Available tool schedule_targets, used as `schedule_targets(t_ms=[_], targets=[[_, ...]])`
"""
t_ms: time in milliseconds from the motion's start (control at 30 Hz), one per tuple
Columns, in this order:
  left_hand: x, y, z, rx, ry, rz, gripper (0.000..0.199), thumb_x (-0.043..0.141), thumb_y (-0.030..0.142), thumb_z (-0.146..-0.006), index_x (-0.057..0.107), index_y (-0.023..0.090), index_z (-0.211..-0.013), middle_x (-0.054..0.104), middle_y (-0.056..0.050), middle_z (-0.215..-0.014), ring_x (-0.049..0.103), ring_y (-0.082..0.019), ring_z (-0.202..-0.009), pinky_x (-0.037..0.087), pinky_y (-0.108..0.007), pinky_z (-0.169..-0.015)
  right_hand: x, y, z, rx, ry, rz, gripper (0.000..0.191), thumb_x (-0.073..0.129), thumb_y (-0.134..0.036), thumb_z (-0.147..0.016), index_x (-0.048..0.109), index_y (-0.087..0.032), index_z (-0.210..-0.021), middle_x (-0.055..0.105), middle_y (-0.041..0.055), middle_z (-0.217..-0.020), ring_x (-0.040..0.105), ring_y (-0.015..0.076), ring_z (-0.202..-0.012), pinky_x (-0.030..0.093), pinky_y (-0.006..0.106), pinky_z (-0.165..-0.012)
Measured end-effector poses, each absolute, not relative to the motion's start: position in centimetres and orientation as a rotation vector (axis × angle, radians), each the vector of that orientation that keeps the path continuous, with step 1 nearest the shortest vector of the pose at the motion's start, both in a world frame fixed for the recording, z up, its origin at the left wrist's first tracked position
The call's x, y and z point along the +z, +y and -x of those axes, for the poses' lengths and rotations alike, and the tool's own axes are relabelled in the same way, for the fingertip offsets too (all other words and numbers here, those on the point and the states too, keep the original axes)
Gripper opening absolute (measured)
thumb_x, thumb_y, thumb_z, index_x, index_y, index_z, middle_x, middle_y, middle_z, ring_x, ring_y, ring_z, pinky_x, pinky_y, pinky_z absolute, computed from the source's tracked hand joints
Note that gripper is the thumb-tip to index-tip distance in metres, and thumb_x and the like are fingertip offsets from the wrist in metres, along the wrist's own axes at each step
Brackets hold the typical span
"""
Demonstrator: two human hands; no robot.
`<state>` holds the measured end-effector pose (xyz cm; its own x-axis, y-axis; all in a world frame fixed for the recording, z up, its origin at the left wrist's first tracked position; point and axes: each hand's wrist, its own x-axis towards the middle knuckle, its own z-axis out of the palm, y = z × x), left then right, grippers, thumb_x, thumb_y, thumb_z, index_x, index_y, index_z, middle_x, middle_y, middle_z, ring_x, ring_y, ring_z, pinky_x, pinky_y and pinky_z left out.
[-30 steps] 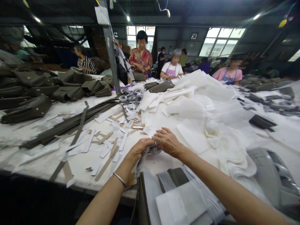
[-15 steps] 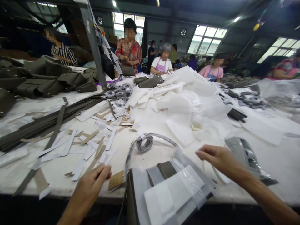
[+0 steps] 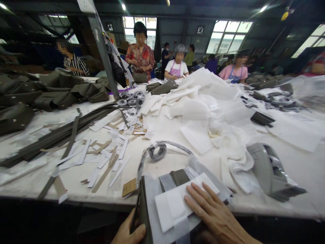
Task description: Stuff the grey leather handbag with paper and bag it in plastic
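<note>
Because the bag (image 3: 146, 203) lies at the near edge of the surface (image 3: 172, 163), its lower end seeming to reach past that edge, its balance looks like the first weak point: were the left hand (image 3: 130, 228) to let go while the right pressed low, it could slide down towards the person. The left fingers are closed about the bag's dark left edge, thumb in front, the tips partly hidden. The right hand (image 3: 213, 210) is spread flat, its fingers gripping nothing and resting on the pad (image 3: 175, 205). That pad sits aslant on the bag; a sideways push might skid it or crease the wrap (image 3: 152, 203) beneath. The handle (image 3: 177, 145) arches beyond the bag's far end, the coil (image 3: 163, 153) at its top left, touching it or just inside; I cannot tell which. A tug on the bag could drag both askew or loosen the coil. The tag (image 3: 129, 187) juts out beside the left edge, where it could bend or catch. Loose strips (image 3: 105, 174) lie nearby, and a shifting bag might trap one.
</note>
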<state>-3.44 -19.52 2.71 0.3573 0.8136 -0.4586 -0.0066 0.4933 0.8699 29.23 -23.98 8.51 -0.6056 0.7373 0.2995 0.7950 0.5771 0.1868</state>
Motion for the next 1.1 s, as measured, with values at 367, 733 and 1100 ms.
schedule_targets(t_ms=[367, 733, 1100], targets=[[5.9, -11.2, 1.4, 0.756, 1.328, -1.237, 0.061, 0.069, 0.059, -0.072, 0.062, 0.017, -0.115, 0.069, -0.012, -0.116, 0.061, -0.032, -0.114, 0.05, -0.04, -0.096, 6.1, -19.0, -27.7, -0.335, -2.389, 1.512, 0.076, 0.045, -0.003, -0.08, 0.034, -0.029, -0.151, 0.046, 0.0107, -0.149, 0.041, 0.0313, -0.137, 0.037, 0.057, -0.11], [10.0, -10.7, -0.6, 1.062, 0.91, -2.835, 0.04, 0.054, 0.031, -0.094, 0.052, 0.019, -0.132, 0.06, -0.012, -0.133, 0.047, -0.028, -0.133, 0.039, -0.048, -0.111, 5.2, -17.7, -27.5, -0.407, -2.389, 1.576, 0.074, 0.059, -0.009, -0.084, 0.037, -0.038, -0.148, 0.049, 0.0097, -0.147, 0.044, 0.0333, -0.135, 0.037, 0.058, -0.109], [4.5, -12.4, -2.6, 1.103, 0.837, -2.852, 0.026, 0.046, 0.014, -0.095, 0.066, 0.02, -0.111, 0.073, -0.007, -0.108, 0.067, -0.02, -0.109, 0.051, -0.037, -0.097, 6.8, -17.6, -27.2, -0.178, -2.46, 1.577, 0.074, 0.076, -0.03, -0.076, 0.046, -0.036, -0.143, 0.047, 0.0113, -0.148, 0.047, 0.0355, -0.133, 0.038, 0.061, -0.107]])
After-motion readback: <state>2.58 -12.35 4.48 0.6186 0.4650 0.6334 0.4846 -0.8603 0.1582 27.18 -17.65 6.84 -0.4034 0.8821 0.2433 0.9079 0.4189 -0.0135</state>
